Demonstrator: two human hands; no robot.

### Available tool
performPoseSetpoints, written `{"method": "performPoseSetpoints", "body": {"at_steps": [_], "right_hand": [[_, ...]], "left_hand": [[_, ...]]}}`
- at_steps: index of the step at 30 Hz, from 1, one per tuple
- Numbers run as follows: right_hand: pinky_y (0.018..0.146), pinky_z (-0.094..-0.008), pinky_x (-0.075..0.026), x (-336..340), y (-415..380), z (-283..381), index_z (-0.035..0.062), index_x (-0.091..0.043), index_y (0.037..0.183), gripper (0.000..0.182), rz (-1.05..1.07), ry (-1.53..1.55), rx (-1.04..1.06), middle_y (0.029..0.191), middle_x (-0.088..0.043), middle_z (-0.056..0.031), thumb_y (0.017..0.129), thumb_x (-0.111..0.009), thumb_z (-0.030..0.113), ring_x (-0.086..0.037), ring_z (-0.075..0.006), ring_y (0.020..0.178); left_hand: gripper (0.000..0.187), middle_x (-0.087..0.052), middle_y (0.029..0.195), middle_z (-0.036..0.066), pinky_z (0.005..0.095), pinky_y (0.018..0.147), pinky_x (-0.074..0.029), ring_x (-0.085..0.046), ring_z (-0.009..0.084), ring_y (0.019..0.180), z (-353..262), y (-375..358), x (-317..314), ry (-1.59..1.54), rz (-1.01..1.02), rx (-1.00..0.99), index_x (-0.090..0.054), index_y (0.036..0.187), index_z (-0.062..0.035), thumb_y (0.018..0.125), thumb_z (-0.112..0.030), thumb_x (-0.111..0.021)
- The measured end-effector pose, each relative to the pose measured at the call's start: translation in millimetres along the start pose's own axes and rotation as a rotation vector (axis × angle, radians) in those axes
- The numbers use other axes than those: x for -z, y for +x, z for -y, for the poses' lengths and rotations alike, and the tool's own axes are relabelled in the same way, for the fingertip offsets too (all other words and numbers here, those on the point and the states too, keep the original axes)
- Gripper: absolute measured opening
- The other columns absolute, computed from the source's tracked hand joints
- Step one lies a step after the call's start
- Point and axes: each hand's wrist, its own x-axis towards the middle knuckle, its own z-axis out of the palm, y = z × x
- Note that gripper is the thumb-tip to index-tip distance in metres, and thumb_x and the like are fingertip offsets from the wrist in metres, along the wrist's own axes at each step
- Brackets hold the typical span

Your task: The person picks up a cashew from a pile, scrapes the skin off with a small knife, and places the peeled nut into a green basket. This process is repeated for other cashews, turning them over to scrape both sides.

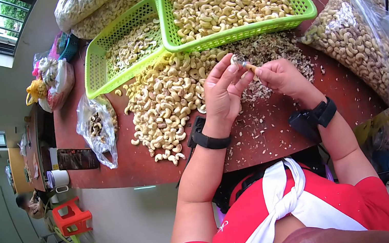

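Note:
Between finger and thumb, my left hand [223, 93] pinches a single pale cashew [234, 59]. My right hand [280, 77] is closed on a small knife with a wooden handle [250, 67], whose tip touches the cashew. Both hands are above the red table [266, 142], over brown peel scraps [291, 52]. A heap of loose cashews [160, 104] lies to the left of my left hand. Beyond the hands stands a green basket [242, 35] of cashews, with a smaller green basket [105, 88] beside it.
A large clear bag of cashews [366, 47] leans at the right. At the left are a small plastic bag [96, 126], a dark phone-like object [76, 158] and a white mug [58, 177]. A red stool [72, 217] stands on the floor. Other people sit farther off.

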Motion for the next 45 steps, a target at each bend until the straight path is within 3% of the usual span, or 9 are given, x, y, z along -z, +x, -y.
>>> {"method": "performPoseSetpoints", "body": {"at_steps": [15, 29, 36, 45], "right_hand": [[0.039, -0.0198, -0.026, -4.1, -2.0, 4.2, 0.0048, -0.049, 0.055, 0.036, -0.05, -0.234, 0.074, 0.048, -0.04, 0.0061, 0.081, -0.051, 0.028, -0.033, -0.0021, 0.044], [0.04, -0.0186, -0.026, -4.7, -1.0, 1.3, 0.0048, -0.051, 0.057, 0.035, -0.062, -0.161, 0.082, 0.05, -0.04, 0.0067, 0.081, -0.051, 0.03, -0.033, -0.0015, 0.046], [0.04, -0.018, -0.026, -5.2, -1.3, 2.4, 0.006, -0.051, 0.058, 0.035, -0.048, -0.055, 0.034, 0.05, -0.04, 0.0065, 0.082, -0.05, 0.032, -0.034, -0.0017, 0.046], [0.039, -0.0188, -0.026, -5.3, -1.2, 2.2, 0.0053, -0.048, 0.055, 0.036, -0.026, -0.154, 0.037, 0.049, -0.04, 0.0059, 0.082, -0.05, 0.029, -0.033, -0.0021, 0.044]], "left_hand": [[0.02, -0.057, 0.086, 0.012, 0.0342, 0.069, -0.052, -0.058, 0.0215, 0.081, -3.9, 0.4, 3.7, 0.034, 0.027, 0.002, -0.052, 0.096, 0.0, 0.076, -0.001, -0.051], [0.015, -0.057, 0.084, 0.01, 0.0333, 0.072, -0.051, -0.057, 0.02, 0.08, 2.4, -3.1, -0.4, 0.025, 0.008, -0.053, -0.052, 0.088, 0.0003, 0.073, 0.002, -0.052], [0.017, -0.057, 0.084, 0.01, 0.0319, 0.073, -0.05, -0.057, 0.02, 0.081, 5.8, -2.1, -0.7, -0.015, -0.019, -0.041, -0.05, 0.092, 0.0007, 0.074, 0.0, -0.05], [0.02, -0.056, 0.086, 0.011, 0.0319, 0.069, -0.052, -0.056, 0.0204, 0.082, 1.4, -3.2, -2.7, 0.02, -0.04, -0.023, -0.048, 0.096, 0.0006, 0.077, -0.003, -0.047]]}}
